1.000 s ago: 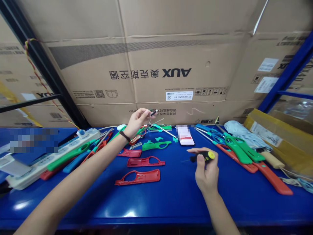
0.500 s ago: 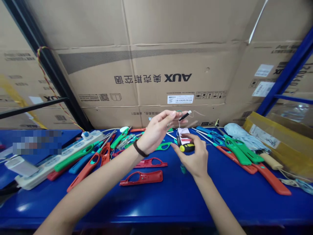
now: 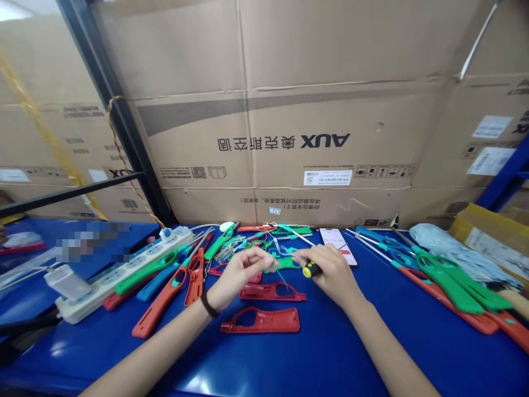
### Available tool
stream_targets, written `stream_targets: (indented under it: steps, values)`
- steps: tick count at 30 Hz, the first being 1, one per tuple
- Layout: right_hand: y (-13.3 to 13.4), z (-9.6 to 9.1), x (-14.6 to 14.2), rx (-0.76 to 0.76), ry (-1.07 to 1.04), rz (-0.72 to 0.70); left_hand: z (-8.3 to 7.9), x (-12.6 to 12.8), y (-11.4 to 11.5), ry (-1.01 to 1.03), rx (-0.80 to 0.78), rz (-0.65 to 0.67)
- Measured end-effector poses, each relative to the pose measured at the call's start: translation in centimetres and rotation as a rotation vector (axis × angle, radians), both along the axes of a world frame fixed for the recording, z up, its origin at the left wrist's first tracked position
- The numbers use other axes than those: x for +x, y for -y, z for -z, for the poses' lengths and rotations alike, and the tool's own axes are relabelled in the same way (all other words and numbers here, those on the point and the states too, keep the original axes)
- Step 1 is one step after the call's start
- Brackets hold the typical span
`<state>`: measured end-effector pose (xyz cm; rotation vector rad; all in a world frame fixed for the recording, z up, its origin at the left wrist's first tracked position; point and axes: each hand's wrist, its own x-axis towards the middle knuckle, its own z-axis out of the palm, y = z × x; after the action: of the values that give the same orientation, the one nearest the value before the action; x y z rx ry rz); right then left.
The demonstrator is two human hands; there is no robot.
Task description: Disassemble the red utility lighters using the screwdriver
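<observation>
Right in front of us on the blue bench [image 3: 314, 353], our left hand [image 3: 242, 270] has its fingertips pinched together on what looks like a thin green wire [image 3: 280, 277], though it's too fine to make out exactly where it ends. Our right hand [image 3: 333, 271] is closed firmly around a black-and-yellow screwdriver [image 3: 311, 269], gripped short, it seems for close control, with the shaft lost behind the fingers. Just beyond, red lighter shells [image 3: 260, 320] lie flat, apparently so they won't roll. Further out, long red and green utility lighters [image 3: 450, 292] fan across both sides, a power strip [image 3: 124, 284] runs along the left, and a phone [image 3: 339, 245] lies past our hands. Behind it all stand AUX cardboard cartons [image 3: 281, 154].
</observation>
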<state>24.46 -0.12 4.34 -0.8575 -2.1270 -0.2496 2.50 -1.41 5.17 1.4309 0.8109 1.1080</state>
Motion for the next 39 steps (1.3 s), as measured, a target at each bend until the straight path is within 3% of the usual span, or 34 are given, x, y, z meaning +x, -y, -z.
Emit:
stream_targets:
  steps: [3,7,12,17,21,27,29,33,39]
  values:
    - [0.3,0.7,-0.4,-0.076,0.087,-0.042,1.1,-0.1,0.1,0.016,-0.052,0.088]
    - [0.8,1.3,-0.9,-0.201,0.031,-0.098,2.4,-0.1,0.0,0.083,-0.141,0.129]
    - [1.0,1.9,-1.3,-0.234,0.001,-0.136,3.0,-0.5,-0.2,0.032,-0.137,0.085]
    - [1.1,1.7,-1.4,-0.179,-0.058,-0.108,3.0,-0.6,-0.8,-0.175,0.012,-0.046]
    - [1.3,1.4,-1.2,-0.096,-0.107,-0.088,3.2,-0.5,-1.1,-0.124,-0.009,-0.137]
    - [1.4,1.5,-1.1,-0.115,-0.122,-0.093,2.9,-0.2,-0.2,-0.060,-0.104,0.167]
    - [1.4,1.6,-1.2,-0.156,-0.108,-0.117,2.8,-0.2,0.0,-0.067,-0.100,0.191]
    - [1.2,1.9,-0.9,-0.246,-0.098,-0.122,2.7,-0.4,-0.2,-0.091,-0.073,0.072]
    - [0.4,2.1,0.5,-0.268,-0.134,0.061,3.1,-0.9,-0.8,-0.096,-0.021,-0.004]
